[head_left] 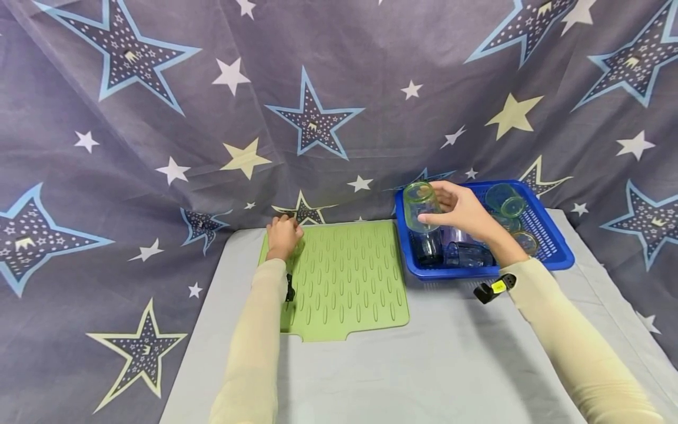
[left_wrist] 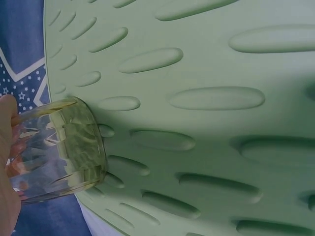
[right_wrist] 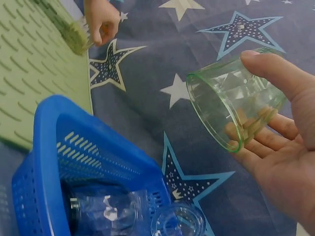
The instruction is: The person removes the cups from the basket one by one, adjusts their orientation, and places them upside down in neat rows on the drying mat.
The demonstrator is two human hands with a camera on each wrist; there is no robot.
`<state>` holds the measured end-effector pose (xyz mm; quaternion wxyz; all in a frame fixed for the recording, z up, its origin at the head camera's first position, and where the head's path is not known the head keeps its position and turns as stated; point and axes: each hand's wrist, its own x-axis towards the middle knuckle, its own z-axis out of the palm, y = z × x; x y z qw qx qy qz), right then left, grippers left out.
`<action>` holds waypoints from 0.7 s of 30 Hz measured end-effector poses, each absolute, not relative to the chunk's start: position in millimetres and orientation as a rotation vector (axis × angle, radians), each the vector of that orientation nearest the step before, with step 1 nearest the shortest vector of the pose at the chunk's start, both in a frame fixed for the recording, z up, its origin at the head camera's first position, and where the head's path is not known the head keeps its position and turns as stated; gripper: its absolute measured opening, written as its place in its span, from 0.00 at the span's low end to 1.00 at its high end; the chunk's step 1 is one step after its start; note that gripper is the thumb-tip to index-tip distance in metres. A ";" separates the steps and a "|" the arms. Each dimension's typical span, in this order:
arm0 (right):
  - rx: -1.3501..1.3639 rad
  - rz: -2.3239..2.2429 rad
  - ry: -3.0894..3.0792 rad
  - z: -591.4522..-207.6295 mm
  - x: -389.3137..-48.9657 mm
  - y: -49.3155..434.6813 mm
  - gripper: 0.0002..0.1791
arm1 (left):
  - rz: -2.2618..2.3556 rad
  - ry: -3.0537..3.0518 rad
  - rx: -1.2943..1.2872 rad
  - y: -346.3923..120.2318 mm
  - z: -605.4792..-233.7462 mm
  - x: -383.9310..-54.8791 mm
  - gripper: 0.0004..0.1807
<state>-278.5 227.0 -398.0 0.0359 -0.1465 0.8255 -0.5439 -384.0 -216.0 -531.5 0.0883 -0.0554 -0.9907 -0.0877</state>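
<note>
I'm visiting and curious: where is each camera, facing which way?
Head: on the head, facing forward and down at green mat and blue basket; left hand, right hand, sleeves show.
Left wrist: on that wrist, facing mat and yellowish glass; left hand partly shows.
Right wrist: likewise, facing green glass; both hands show.
Head and right wrist views share the basket.

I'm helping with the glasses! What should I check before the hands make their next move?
1. Left hand has hold of the yellow glass: ok, its fingers are on the end away from the mat.
2. Yellow glass sitting steady on the mat: cannot tell, because the hand is holding it there.
3. Right hand has the green glass: ok, thumb and fingers are on opposite sides.
4. Green glass over the mat: not ok, it's above the basket.
5. Basket upright: ok, with more glasses inside.
</note>
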 end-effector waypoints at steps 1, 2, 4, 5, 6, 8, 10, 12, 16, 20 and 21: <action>-0.455 -1.688 2.514 -397.9 -278.7 225.8 0.40 | -0.265 -2.952 -0.163 -215.8 -531.3 -384.2 0.10; -0.460 -1.708 2.488 -398.1 -279.3 224.6 0.39 | -0.267 -2.951 -0.164 -215.9 -531.3 -384.2 0.10; -0.470 -1.719 2.451 -398.3 -279.8 223.0 0.39 | -0.269 -2.947 -0.165 -215.9 -531.4 -384.3 0.10; -0.470 -1.724 2.429 -398.8 -280.2 222.5 0.39 | -0.269 -2.947 -0.167 -215.9 -531.4 -384.3 0.10; -0.457 -1.733 2.411 -399.2 -280.7 222.1 0.39 | -0.267 -2.945 -0.170 -215.8 -531.5 -384.3 0.10; -0.438 -1.738 2.376 -399.9 -281.7 221.1 0.40 | -0.267 -2.945 -0.171 -216.2 -531.7 -383.9 0.10; -0.427 -1.739 2.342 -399.9 -282.6 221.2 0.41 | -0.268 -2.951 -0.172 -216.3 -531.4 -383.6 0.11; -0.413 -1.765 2.293 -399.4 -283.4 221.1 0.41 | -0.271 -2.956 -0.172 -216.4 -531.0 -383.5 0.11; -0.456 -1.788 2.209 -397.3 -284.7 221.6 0.40 | -0.264 -2.960 -0.173 -216.6 -530.5 -383.4 0.11; -0.523 -1.818 2.116 -396.3 -287.5 220.8 0.37 | -0.258 -2.952 -0.175 -217.2 -530.7 -383.2 0.11; -0.528 -1.824 2.101 -396.2 -288.2 220.4 0.37 | -0.258 -2.949 -0.175 -217.3 -530.8 -383.1 0.11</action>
